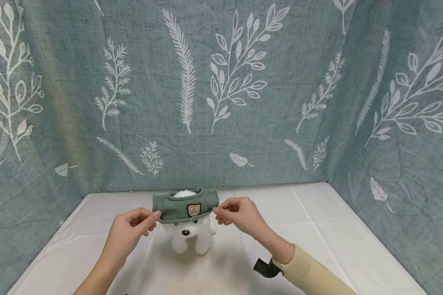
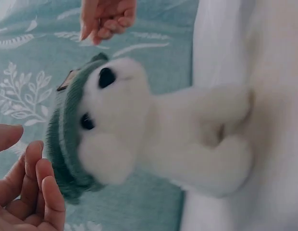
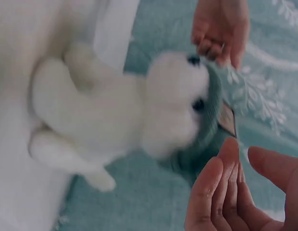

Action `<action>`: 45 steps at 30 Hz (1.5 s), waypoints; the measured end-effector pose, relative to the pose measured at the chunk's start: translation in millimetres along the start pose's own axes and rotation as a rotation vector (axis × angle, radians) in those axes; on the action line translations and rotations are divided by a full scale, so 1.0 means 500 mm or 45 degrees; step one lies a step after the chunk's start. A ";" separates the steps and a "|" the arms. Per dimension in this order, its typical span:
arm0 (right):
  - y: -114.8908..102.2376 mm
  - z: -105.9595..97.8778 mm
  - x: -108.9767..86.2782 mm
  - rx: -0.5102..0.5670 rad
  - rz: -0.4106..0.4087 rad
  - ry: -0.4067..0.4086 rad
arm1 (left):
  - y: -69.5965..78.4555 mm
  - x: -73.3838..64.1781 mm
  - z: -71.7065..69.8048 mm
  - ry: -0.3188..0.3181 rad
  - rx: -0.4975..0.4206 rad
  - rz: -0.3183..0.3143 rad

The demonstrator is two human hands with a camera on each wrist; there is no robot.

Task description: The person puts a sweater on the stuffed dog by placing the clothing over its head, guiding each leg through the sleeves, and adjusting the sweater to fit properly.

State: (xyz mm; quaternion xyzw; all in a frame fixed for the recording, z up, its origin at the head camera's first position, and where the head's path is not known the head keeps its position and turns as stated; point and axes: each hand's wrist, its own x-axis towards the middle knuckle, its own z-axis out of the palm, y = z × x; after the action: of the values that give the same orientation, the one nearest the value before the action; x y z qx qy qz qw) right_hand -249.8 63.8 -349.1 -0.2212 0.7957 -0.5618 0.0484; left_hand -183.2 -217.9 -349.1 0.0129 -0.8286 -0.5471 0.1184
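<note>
A small green knit garment [image 1: 177, 207] with a shield badge [image 1: 194, 210] sits around the head of a white plush dog [image 2: 187, 130]. Short sleeves stick out to both sides, and white fur shows through the neck opening on top. The dog stands upright, its black nose [image 1: 186, 232] and eyes just below the hem. Beside the garment's left end is my left hand [image 1: 131, 229], thumb and fingertips apart in the left wrist view. My right hand [image 1: 241, 213] is at the other end, its fingertips close to the fabric and the thumb spread away in the right wrist view.
The dog stands on a white cloth-covered table [image 1: 299, 221]. Blue-green curtains [image 1: 151, 102] with white leaf prints hang behind and on both sides. A black strap or device [image 1: 266, 268] is at my right wrist, by a beige sleeve [image 1: 310, 272].
</note>
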 end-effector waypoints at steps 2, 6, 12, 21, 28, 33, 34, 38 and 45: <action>0.004 0.016 -0.001 0.043 0.023 -0.050 | -0.006 -0.001 0.008 -0.033 -0.043 -0.078; 0.014 0.043 0.004 0.098 0.056 -0.056 | -0.019 0.004 0.027 -0.082 -0.117 -0.184; 0.029 0.061 0.019 0.210 0.197 -0.024 | -0.039 0.010 0.051 -0.149 -0.238 -0.347; 0.036 0.075 0.038 0.392 0.403 -0.010 | -0.057 0.010 0.069 -0.170 -0.584 -0.488; 0.040 0.081 0.029 0.403 0.281 -0.024 | -0.062 0.009 0.070 -0.194 -0.787 -0.490; 0.050 0.079 0.015 0.328 0.123 -0.053 | -0.063 0.003 0.071 -0.218 -0.960 -0.452; 0.051 0.078 0.012 0.304 0.094 -0.058 | -0.064 0.002 0.070 -0.232 -0.978 -0.441; 0.040 0.069 -0.004 0.162 -0.025 -0.051 | -0.067 -0.001 0.066 -0.294 -0.971 -0.345; 0.073 0.063 -0.003 0.052 -0.185 -0.079 | -0.085 -0.003 0.056 -0.328 -0.820 -0.245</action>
State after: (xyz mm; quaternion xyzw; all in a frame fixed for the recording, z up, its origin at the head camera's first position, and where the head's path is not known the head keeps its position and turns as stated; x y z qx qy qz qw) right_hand -249.0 47.1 -394.3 -0.2945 0.7641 -0.5727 0.0367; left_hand -192.5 -209.2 -398.3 -0.0161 -0.6167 -0.7860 -0.0410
